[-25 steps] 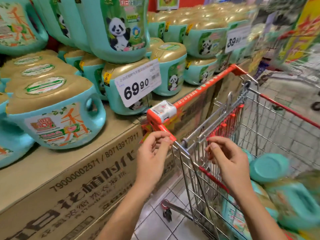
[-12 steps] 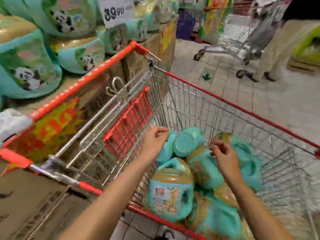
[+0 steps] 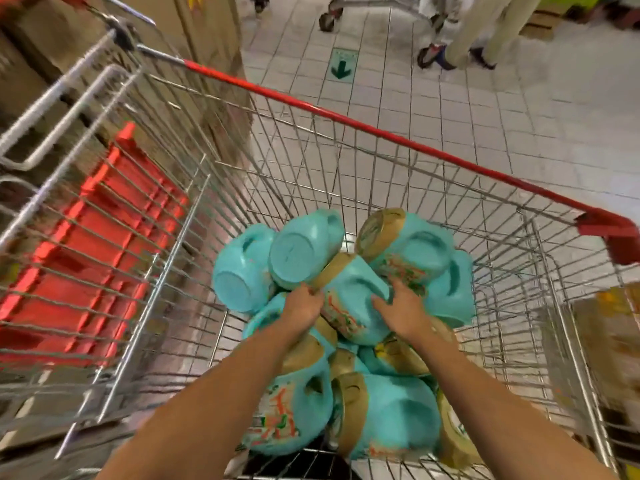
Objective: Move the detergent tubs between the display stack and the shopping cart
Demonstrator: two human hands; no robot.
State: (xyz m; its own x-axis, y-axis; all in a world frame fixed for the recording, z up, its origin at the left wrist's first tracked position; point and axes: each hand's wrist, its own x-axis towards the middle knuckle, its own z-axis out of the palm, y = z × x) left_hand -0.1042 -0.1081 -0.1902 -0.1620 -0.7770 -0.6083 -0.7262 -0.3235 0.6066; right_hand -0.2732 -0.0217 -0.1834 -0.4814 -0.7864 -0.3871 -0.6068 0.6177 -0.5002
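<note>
Reaching down into the wire shopping cart with the red rim (image 3: 346, 117), both bare hands are on one turquoise plastic detergent tub with a gold-brown lid (image 3: 353, 299) that lies on its side on top of the pile. The left hand (image 3: 303, 306) presses against the tub near its gold lid, fingers curled around that end; the right hand (image 3: 401, 311) lies flat on the other side, fingers spread over the turquoise body near the printed label. So the tub sits between the two palms — whether it is lifted or only resting on the others, I cannot tell.

Just beyond the left hand, two more turquoise tubs (image 3: 298, 251) lie with their round bottoms turned up, touching each other. Just beyond the right hand, another tub with its gold lid tilted upward (image 3: 412, 251) leans against the held one. Under the forearms, nearer to the person, more tubs of the same kind (image 3: 388, 417) lie packed together on the cart floor, some with the lid showing, some with the handle hole showing.

To the left of the left arm, the red plastic child-seat flap (image 3: 104, 258) rests behind the wire grid. Far past the hands, on the pale tiled floor (image 3: 485, 109), a green arrow sticker (image 3: 342, 65) is visible, and the legs of another person (image 3: 485, 26) stand beside a second cart — only partly in view.
</note>
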